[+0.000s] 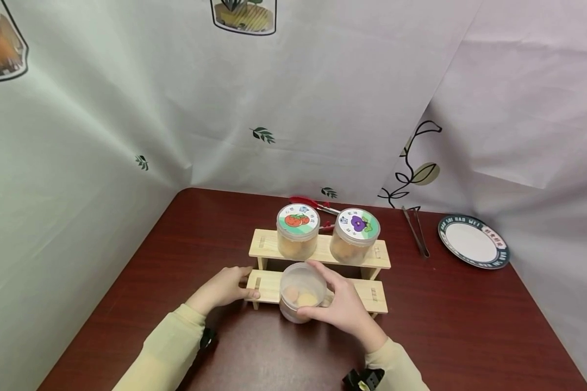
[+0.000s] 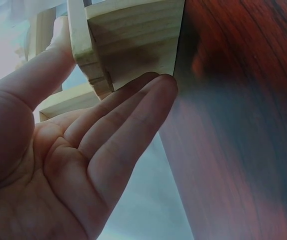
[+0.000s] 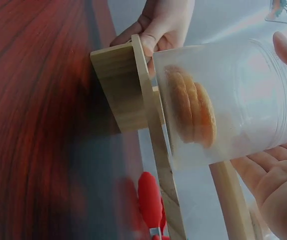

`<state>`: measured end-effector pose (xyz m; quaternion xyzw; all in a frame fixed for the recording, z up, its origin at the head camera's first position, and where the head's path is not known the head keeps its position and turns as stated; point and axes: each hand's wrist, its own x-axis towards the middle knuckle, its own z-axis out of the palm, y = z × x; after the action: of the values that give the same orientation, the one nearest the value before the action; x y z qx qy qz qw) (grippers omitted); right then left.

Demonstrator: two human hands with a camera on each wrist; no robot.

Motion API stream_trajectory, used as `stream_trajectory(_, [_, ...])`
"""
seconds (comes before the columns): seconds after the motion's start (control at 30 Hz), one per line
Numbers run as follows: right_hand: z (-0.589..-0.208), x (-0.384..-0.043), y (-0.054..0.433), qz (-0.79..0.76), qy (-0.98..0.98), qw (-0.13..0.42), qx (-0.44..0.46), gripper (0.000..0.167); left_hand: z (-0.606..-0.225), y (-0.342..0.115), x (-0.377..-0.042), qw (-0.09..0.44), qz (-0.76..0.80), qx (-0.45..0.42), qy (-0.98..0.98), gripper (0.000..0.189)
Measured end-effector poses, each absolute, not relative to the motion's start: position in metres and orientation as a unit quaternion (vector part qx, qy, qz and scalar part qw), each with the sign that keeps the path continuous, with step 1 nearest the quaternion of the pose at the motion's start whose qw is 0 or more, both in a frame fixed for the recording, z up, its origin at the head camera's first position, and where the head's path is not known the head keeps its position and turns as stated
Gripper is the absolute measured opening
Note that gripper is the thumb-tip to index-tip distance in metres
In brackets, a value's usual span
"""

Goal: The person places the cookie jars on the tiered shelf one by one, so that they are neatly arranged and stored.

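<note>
A clear lidless plastic jar (image 1: pixel 302 293) with several round golden cookies (image 3: pixel 191 106) inside is at the lower step of a two-tier wooden rack (image 1: pixel 266 285). My right hand (image 1: pixel 341 304) holds this jar near its rim, thumb on the near side and fingers on the far side. In the right wrist view its base lies close against the board; whether it fully rests there, I cannot tell. At the rack's left end, my left hand (image 1: pixel 225 290) grips the lower step, thumb over the top and the other fingers along the side (image 2: pixel 116 125).
Two lidded jars, one with a tomato label (image 1: pixel 298 231) and one with a purple label (image 1: pixel 356 234), stand on the upper step. Red-handled tongs (image 1: pixel 305 202) lie behind. Metal tongs (image 1: pixel 416 233) and a dark-rimmed plate (image 1: pixel 473 241) are at the right.
</note>
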<state>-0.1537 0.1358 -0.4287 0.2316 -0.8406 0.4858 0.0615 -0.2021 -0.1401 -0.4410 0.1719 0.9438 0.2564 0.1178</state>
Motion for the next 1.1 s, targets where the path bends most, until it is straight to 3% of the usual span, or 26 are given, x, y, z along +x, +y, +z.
stream_trajectory(0.27, [-0.43, -0.154, 0.131, 0.479, -0.845, 0.092, 0.219, 0.087, -0.44, -0.14, -0.202, 0.113, 0.251, 0.173, 0.946, 0.066])
stream_trajectory(1.1, [-0.433, -0.156, 0.121, 0.505, -0.838, 0.1, 0.18, 0.087, -0.442, -0.14, -0.202, 0.117, 0.258, 0.171, 0.944, 0.066])
